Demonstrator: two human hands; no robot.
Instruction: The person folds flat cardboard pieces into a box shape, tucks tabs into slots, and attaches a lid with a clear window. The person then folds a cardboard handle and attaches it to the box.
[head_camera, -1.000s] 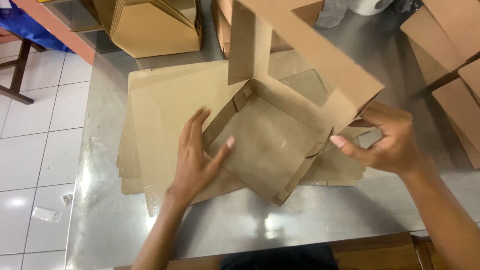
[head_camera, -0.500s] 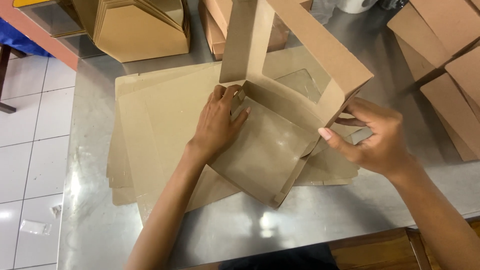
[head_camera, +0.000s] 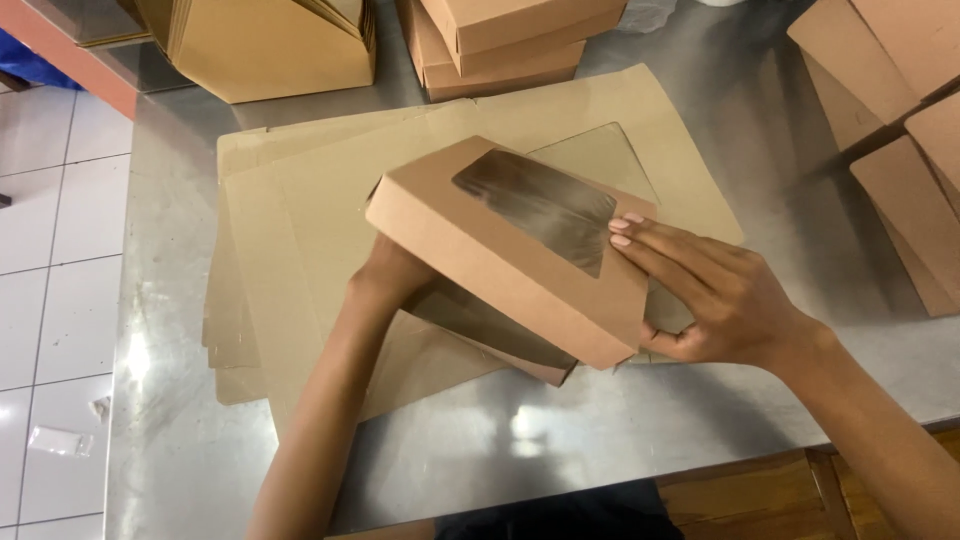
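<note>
Box: your brown cardboard window box (head_camera: 500, 245) sits mid-surface on flat brown cardboard sheets (head_camera: 290, 210), lid nearly down.
Left hand (head_camera: 390, 275): tucked under the lid's left edge; grip hidden.
Right hand (head_camera: 710, 290): fingers flat, pressing the lid's right end.

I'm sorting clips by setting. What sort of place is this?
Probably a packing or food-prep workroom: a steel worktable, a stack of flat brown cardboard blanks, finished brown boxes, and a windowed brown cardboard box between both hands.
</note>
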